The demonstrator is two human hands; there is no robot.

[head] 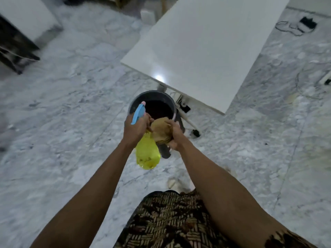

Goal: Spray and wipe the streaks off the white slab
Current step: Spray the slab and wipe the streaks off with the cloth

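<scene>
Hands full: left hand [137, 129] grips spray bottle [147, 153], right hand [174, 135] bunches tan cloth [161, 130] over bucket [154, 106]. Prep step (likely wringing). Next: aim at the far white tabletop [206, 51] and spray.

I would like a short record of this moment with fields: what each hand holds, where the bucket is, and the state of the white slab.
left hand: left hand grips the neck of the yellow spray bottle, which has a blue trigger head
right hand: right hand holds a bunched tan cloth
bucket: dark bucket on the marble floor, below both hands
slab: white slab lies beyond the bucket, not touched; a light glare near its front edge; streaks cannot be made out
</scene>
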